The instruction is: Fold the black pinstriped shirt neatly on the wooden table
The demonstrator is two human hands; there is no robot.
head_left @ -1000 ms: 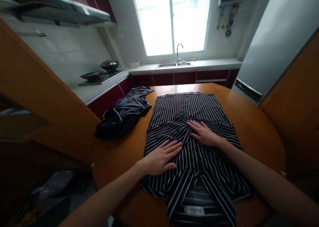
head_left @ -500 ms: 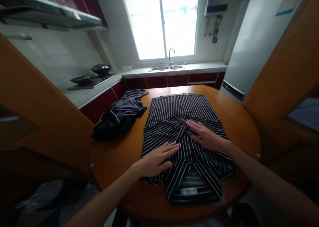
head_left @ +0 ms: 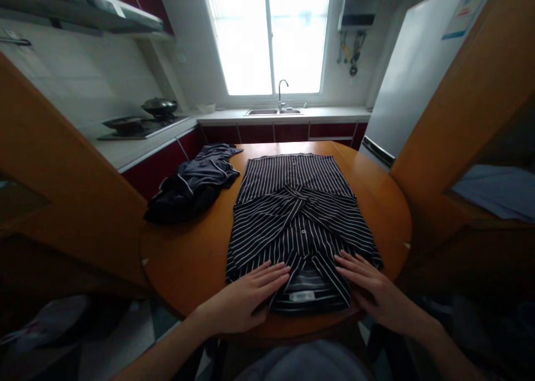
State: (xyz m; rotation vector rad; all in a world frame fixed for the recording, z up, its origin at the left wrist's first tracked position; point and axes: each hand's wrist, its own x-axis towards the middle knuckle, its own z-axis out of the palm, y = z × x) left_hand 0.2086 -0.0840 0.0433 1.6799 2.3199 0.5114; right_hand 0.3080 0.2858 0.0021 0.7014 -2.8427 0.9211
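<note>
A black shirt with white stripes (head_left: 297, 169) lies flat and buttons up on the round wooden table (head_left: 200, 258), its sleeves folded inward across the front. Its collar, with a pale label inside, points toward me near the table's edge. My left hand (head_left: 246, 294) rests at the left shoulder beside the collar, fingers stretched out. On the other side of the collar, my right hand (head_left: 371, 286) lies with its fingers extended on the right shoulder. Neither hand grasps the cloth. The undersides of both hands are hidden.
A heap of dark clothes with white piping (head_left: 194, 183) lies at the table's left. Behind the table are a counter with a sink (head_left: 273, 112) and a stove with pans (head_left: 159, 107). Wooden door frames (head_left: 451, 108) flank the table, and a refrigerator (head_left: 418, 63) stands right.
Both hands have slid back from the shirt's middle to the shoulders by the collar. The crossed sleeves now lie in full view. The camera view has shifted slightly.
</note>
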